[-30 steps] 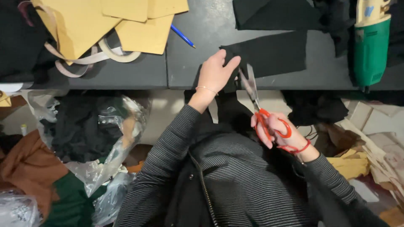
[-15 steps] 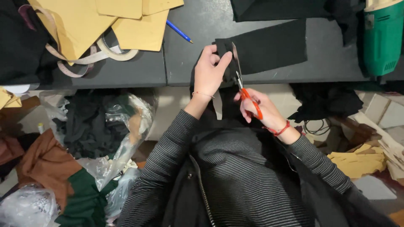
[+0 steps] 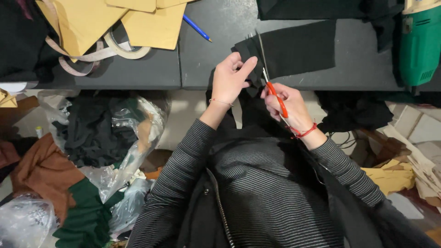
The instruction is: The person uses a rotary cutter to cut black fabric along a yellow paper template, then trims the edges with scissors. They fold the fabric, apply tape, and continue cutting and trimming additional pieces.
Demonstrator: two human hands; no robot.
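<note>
Head view: your black cloth [image 3: 298, 48] is a flat rectangular strip lying across the dark table [image 3: 138, 73], upper centre of frame, its left end bunched and raised. Your left hand [image 3: 229, 80] pinches that left end between thumb and fingers. Your right hand [image 3: 287, 108] is closed round the red-handled scissors [image 3: 271, 78], blades nearly together and running up into the cloth edge. Versus half a second back: same grips, blades sit further into the cloth, your hands slightly lower in frame. Green tool [image 3: 420, 43] upper right.
</note>
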